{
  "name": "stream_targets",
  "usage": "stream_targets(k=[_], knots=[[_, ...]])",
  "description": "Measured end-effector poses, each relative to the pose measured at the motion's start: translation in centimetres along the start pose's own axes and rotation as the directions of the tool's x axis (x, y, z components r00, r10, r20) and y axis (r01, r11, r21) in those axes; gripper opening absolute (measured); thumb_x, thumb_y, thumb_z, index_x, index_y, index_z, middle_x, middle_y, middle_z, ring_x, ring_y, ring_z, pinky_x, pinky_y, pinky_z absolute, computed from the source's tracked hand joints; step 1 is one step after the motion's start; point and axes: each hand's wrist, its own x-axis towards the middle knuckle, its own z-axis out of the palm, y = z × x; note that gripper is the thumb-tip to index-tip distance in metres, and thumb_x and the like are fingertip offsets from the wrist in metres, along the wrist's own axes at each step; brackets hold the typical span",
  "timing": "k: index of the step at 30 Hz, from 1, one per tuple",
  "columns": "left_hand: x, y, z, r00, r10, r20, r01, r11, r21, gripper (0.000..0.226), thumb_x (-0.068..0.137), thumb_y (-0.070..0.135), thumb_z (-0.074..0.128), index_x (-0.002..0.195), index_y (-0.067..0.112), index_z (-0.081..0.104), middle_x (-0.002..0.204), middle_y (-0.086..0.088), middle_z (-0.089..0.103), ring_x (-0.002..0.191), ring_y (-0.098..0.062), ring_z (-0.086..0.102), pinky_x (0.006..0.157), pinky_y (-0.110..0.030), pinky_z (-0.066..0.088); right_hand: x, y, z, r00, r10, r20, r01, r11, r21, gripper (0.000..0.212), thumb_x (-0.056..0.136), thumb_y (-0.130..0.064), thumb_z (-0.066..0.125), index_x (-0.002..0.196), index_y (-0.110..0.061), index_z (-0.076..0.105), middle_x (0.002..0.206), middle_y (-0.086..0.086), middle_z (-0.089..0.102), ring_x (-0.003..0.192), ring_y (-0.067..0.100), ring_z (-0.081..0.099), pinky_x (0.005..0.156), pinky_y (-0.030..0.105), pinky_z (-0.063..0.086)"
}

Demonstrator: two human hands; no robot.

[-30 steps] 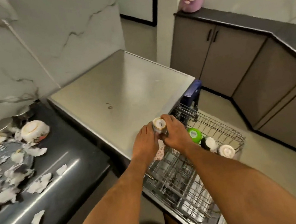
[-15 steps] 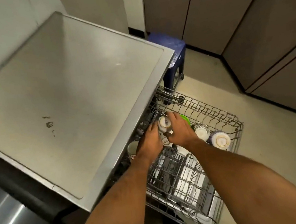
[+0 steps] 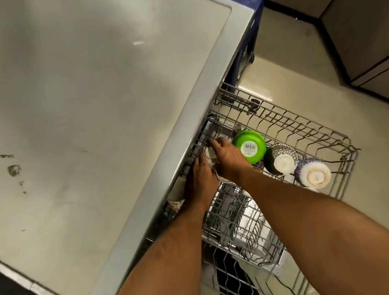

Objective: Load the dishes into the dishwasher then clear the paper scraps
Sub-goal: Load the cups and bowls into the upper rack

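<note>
Over wire rack (image 3: 317, 129), both hands (image 3: 228, 160) grip a cup (image 3: 210, 151).

My left hand (image 3: 199, 180) and right hand (image 3: 228, 158) hold a small cup (image 3: 210, 151) inside the rack (image 3: 311, 127), beside the upturned green bowl (image 3: 250, 146)

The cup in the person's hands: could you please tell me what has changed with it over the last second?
Both hands carried the cup from above the dishwasher top down into the rack, keeping their grip. The green bowl and two patterned bowls stayed put.
</note>
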Motion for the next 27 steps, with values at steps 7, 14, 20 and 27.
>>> stream_targets(k=[7, 14, 20, 27], knots=[[0.5, -0.4, 0.5, 0.998, -0.053, -0.038, 0.053, 0.999, 0.006, 0.052, 0.093, 0.012, 0.057, 0.143, 0.016, 0.043, 0.134, -0.01, 0.056, 0.119, -0.03, 0.056, 0.092, -0.045, 0.052, 0.6, 0.4, 0.6, 0.999, -0.002, -0.036, 0.004, 0.999, 0.052, 0.084, 0.073, -0.024, 0.084, 0.146, -0.014, 0.044, 0.127, 0.015, 0.054, 0.113, 0.036, 0.058, 0.095, 0.038, 0.051], [0.3, -0.5, 1.0, 0.992, -0.106, -0.063, 0.105, 0.994, -0.017, 0.048, 0.091, 0.01, 0.062, 0.138, 0.011, 0.049, 0.132, -0.013, 0.057, 0.119, -0.031, 0.056, 0.098, -0.046, 0.049, 0.5, 0.2, 1.2, 0.999, -0.038, -0.025, 0.039, 0.999, 0.031, 0.074, 0.074, -0.021, 0.085, 0.14, -0.016, 0.051, 0.124, 0.016, 0.057, 0.11, 0.035, 0.06, 0.092, 0.038, 0.051], [-0.3, -0.5, 0.6, 0.993, -0.072, -0.089, 0.071, 0.997, -0.009, 0.056, 0.091, 0.006, 0.062, 0.144, 0.016, 0.046, 0.135, -0.01, 0.057, 0.119, -0.026, 0.055, 0.097, -0.039, 0.048, 0.4, 0.3, 1.2, 1.0, 0.0, -0.01, 0.001, 0.999, 0.04, 0.091, 0.073, -0.021, 0.085, 0.15, -0.009, 0.04, 0.135, 0.018, 0.054, 0.121, 0.036, 0.056, 0.102, 0.037, 0.047], [-1.1, 0.1, -0.1, 0.994, -0.05, -0.098, 0.046, 0.998, -0.037, 0.051, 0.092, 0.01, 0.063, 0.141, 0.015, 0.047, 0.125, -0.009, 0.061, 0.111, -0.023, 0.059, 0.092, -0.041, 0.054, -0.4, 0.1, 0.4, 0.999, 0.031, 0.012, -0.031, 0.999, 0.007, 0.091, 0.079, -0.026, 0.081, 0.155, -0.013, 0.032, 0.146, 0.014, 0.047, 0.134, 0.032, 0.047, 0.112, 0.038, 0.042]])
